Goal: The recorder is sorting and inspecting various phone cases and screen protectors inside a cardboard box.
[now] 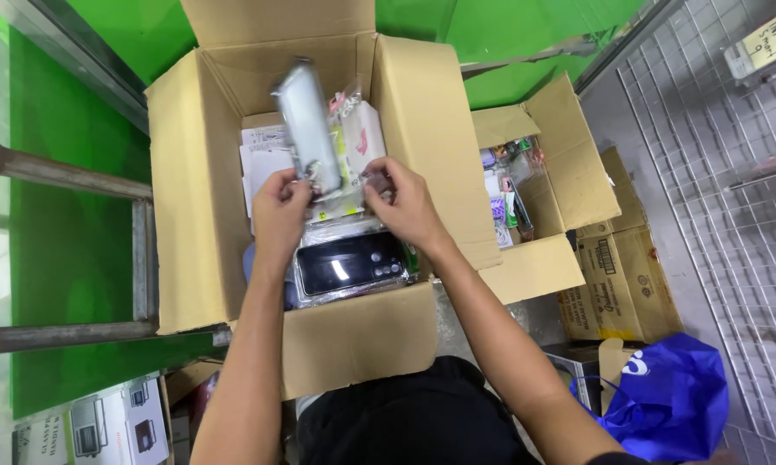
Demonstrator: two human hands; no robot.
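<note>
A large open cardboard box [190,215] sits in front of me, filled with packaged phone cases. My left hand [278,213] grips the lower end of a clear plastic-wrapped grey case [306,129] that stands up out of the box. My right hand [402,202] pinches a small clear packet [377,181] beside it, over a stack of more packets. Just below both hands lies a black phone case in clear wrap [349,263]. White and pink packets [362,133] lie deeper in the box.
A smaller open cardboard box [568,189] with colourful small packets stands to the right, closed cartons [620,275] beside it. A blue bag [663,396] lies lower right. A metal frame [138,250] is on the left, wire grid shelving [723,215] on the right, a printed appliance box [104,426] lower left.
</note>
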